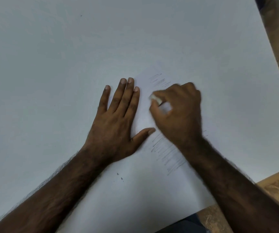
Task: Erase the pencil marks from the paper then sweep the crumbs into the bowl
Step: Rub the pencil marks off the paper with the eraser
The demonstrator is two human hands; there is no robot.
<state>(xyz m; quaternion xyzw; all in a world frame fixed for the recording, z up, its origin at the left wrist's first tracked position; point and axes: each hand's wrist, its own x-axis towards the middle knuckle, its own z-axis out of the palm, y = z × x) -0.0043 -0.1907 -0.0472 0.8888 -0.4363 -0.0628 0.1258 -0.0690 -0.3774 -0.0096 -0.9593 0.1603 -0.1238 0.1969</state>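
You are pinching a small white eraser (pixel 153 97) in your right hand (pixel 177 113), left hand (pixel 116 121) spread flat pinning the white paper sheet (pixel 152 190); rub short strokes over the grey pencil marks (pixel 167 153) (no bowl visible).

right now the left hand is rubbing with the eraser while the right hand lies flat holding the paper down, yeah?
No, the hands are swapped. In the head view the right hand grips the eraser over the pencil marks, while the left hand lies flat, holding the paper down.
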